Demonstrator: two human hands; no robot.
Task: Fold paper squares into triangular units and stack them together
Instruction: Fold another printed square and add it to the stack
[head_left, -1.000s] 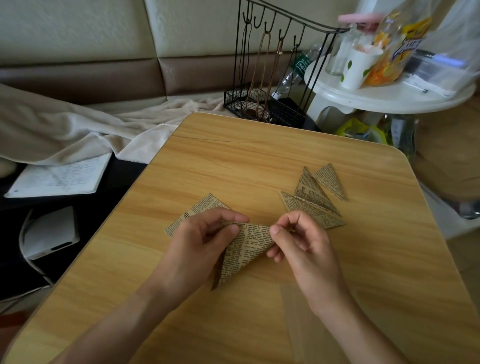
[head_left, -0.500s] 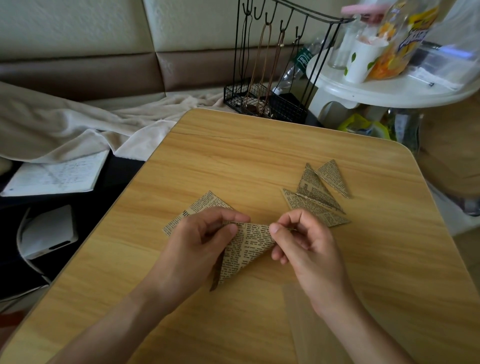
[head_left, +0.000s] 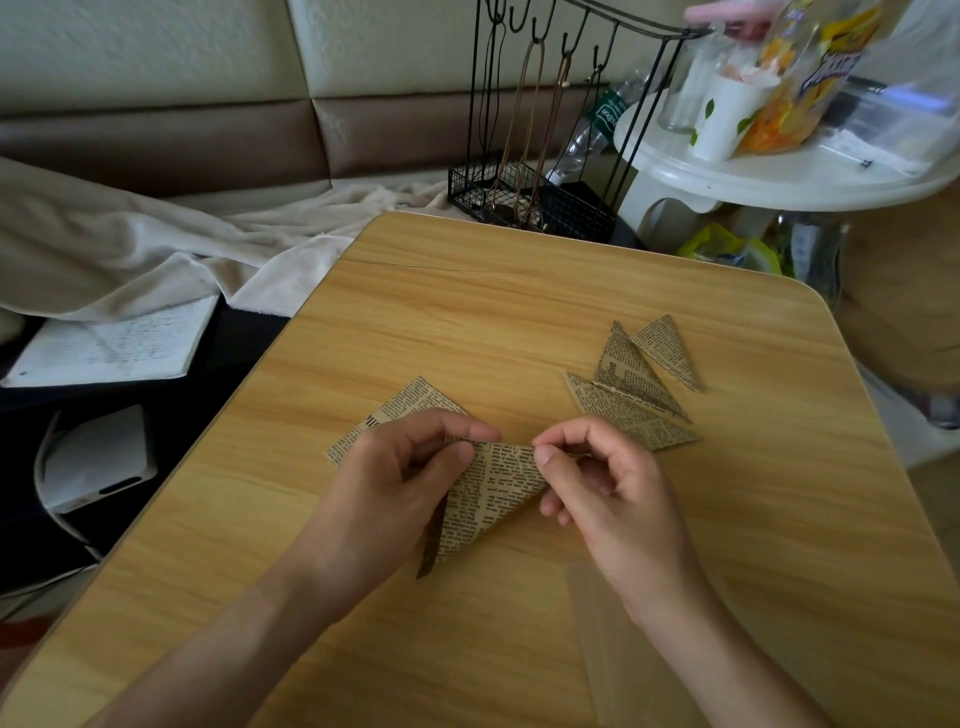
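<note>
A newsprint-patterned paper folded into a triangle hangs point-down just above the wooden table. My left hand pinches its upper left edge and my right hand pinches its upper right corner. Under my left hand lies a flat newsprint sheet, partly hidden. To the right, behind my right hand, folded triangular units lie overlapped on the table.
A black wire rack with hanging cords stands past the table's far edge. A white round side table holds a cup and bottles at the back right. A blanket and an open notebook lie to the left.
The camera view has shifted slightly. Both hands keep their pinch on the folded paper, with the right fingers nudging a little along the top edge.
</note>
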